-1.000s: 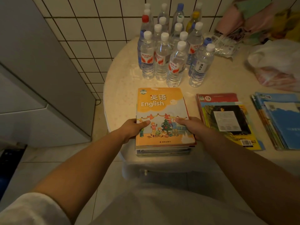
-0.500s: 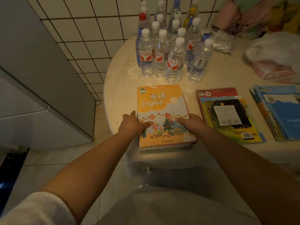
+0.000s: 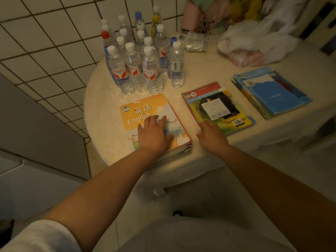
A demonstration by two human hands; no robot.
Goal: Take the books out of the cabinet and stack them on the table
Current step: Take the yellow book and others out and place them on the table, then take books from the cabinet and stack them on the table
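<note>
A short stack of books topped by an orange English textbook (image 3: 143, 110) lies on the round cream table (image 3: 101, 110) near its front edge. My left hand (image 3: 153, 132) rests flat on that cover, fingers straight. My right hand (image 3: 211, 135) is off the stack, on the table between it and a second stack with a colourful cover (image 3: 218, 106), its fingers at that stack's near corner. A third stack with a blue cover (image 3: 272, 91) lies farther right. The cabinet is not in view.
Several water bottles (image 3: 141, 62) stand in a cluster behind the orange book. A white plastic bag (image 3: 254, 42), a clear packet (image 3: 193, 41) and coloured cloth sit at the table's back right. A tiled wall and a grey appliance (image 3: 36, 124) are to the left.
The orange-topped stack has been set down farther onto the table. My left hand moved from its side edge onto the cover. My right hand left the stack and moved right.
</note>
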